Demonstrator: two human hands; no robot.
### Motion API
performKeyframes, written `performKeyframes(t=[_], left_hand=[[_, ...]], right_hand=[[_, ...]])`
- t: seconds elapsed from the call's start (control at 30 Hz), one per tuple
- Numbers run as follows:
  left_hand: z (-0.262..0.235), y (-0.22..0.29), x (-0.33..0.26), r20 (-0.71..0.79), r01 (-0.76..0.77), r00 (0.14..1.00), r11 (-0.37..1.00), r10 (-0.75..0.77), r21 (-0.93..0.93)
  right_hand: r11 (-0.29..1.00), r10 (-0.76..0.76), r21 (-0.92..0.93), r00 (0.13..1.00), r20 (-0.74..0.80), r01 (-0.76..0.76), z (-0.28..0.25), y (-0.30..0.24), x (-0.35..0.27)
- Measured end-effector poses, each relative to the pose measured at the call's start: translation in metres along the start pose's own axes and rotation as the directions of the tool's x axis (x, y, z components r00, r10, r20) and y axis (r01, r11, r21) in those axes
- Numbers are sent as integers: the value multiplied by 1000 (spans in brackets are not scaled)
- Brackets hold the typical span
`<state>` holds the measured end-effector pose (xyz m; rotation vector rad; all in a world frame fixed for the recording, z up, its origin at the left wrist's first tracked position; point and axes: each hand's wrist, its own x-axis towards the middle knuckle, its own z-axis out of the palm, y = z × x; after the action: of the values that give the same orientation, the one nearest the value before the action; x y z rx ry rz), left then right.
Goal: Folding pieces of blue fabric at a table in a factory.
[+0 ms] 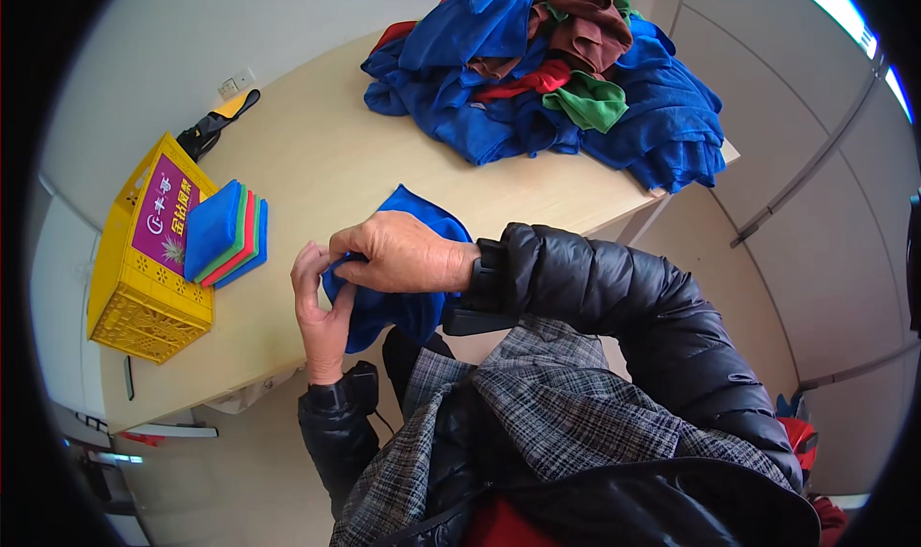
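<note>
Mostly beneath right grip (pixel 408 250), blue cloth (pixel 398 315)

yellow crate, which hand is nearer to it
Left: the left hand is right of the yellow crate, beyond the folded cloths; the right hand is farther right.

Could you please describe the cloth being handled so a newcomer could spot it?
Find the pale table, then its near edge, right of the yellow crate. The blue cloth there is the only one touched by the left grip and right grip.
</note>
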<state>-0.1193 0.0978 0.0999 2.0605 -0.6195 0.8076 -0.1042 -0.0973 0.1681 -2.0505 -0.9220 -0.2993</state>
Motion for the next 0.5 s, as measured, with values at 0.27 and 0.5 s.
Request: performKeyframes(t=[0.27,0.5], left_hand=[[-35,-5,13,367,456,889,596,-274,-660],[-70,40,44,99,260,961,723,-258,-640]], right_hand=[[1000,11,8,997,82,-11,-24,-3,-6],[997,59,-50,996,68,-56,-37,13,-36]])
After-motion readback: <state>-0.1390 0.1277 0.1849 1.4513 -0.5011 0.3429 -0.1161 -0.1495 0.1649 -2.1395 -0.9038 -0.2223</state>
